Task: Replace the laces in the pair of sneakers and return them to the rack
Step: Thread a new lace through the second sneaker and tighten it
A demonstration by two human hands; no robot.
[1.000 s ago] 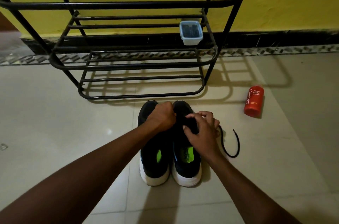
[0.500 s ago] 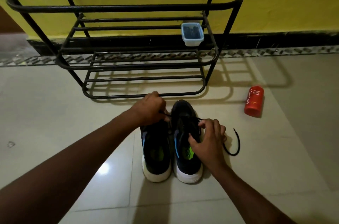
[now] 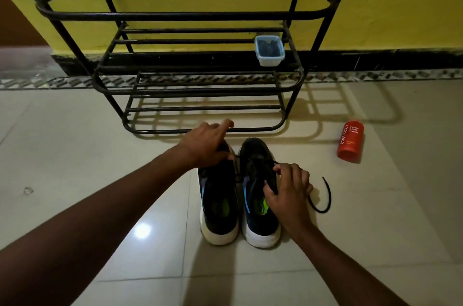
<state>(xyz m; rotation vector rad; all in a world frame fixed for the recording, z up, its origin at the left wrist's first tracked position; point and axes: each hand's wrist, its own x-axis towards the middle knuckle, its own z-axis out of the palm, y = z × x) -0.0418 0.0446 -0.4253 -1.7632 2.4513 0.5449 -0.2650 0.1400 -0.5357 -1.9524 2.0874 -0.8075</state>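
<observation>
Two black sneakers with white soles stand side by side on the tiled floor, the left sneaker [image 3: 218, 205] and the right sneaker [image 3: 258, 195], heels toward me. My left hand [image 3: 208, 146] hovers over the left sneaker's toe and pinches a black lace end coming from the right sneaker. My right hand [image 3: 288, 195] grips the right sneaker's tongue area and pinches the lace there. The lace's other end [image 3: 323, 196] curls on the floor to the right. The black metal shoe rack [image 3: 175, 15] stands just beyond the sneakers.
A small blue-rimmed plastic container [image 3: 269, 51] with dark contents sits on the rack's middle shelf at the right. An orange body wash bottle [image 3: 350, 141] lies on the floor to the right. A yellow wall with a dark skirting runs behind the rack.
My left hand has drawn the lace end out to the left, from the right sneaker toward the left one's toe. My right hand has stayed on the right sneaker. The view has tilted a little.
</observation>
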